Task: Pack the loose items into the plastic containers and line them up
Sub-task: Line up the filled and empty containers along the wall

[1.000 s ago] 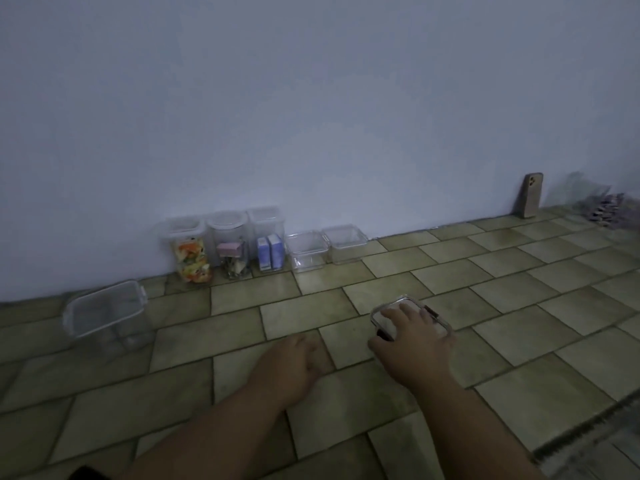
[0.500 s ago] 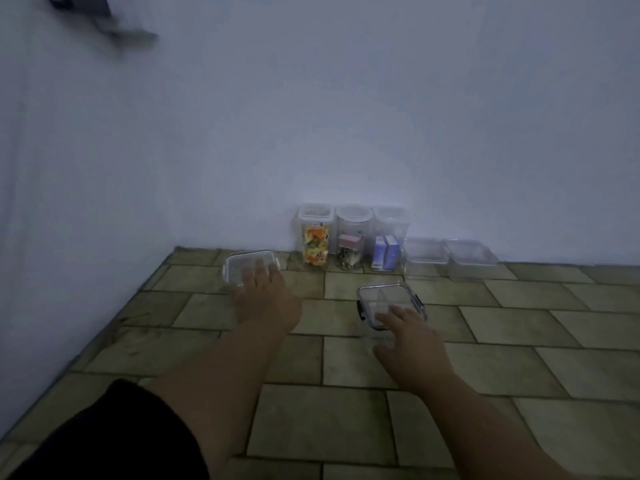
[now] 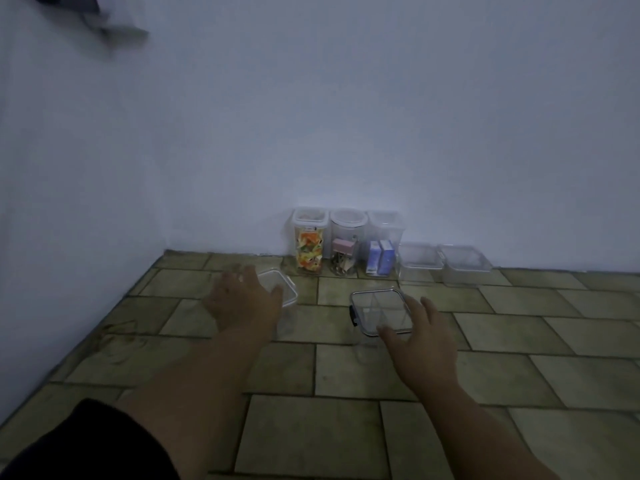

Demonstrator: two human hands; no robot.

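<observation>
Two clear lidded plastic containers stand on the tiled floor in front of me. My left hand (image 3: 242,299) lies palm down over the left container (image 3: 280,284), fingers spread across its lid. My right hand (image 3: 420,336) is spread at the near right corner of the other container (image 3: 377,308), which has dark clips; the thumb touches the lid's front edge. Against the wall stands a row: a tall jar of colourful items (image 3: 309,245), a round jar of clips (image 3: 346,247), and a container with blue boxes (image 3: 381,256).
Two low empty containers (image 3: 420,259) (image 3: 465,263) continue the row to the right along the wall. A second wall closes off the left side, meeting the floor at a corner. A blurred dark object (image 3: 90,12) sits high on the left wall.
My view swung left toward the corner. My left hand reached forward onto the left container. My right hand slid from the top of the clipped container back to its near corner.
</observation>
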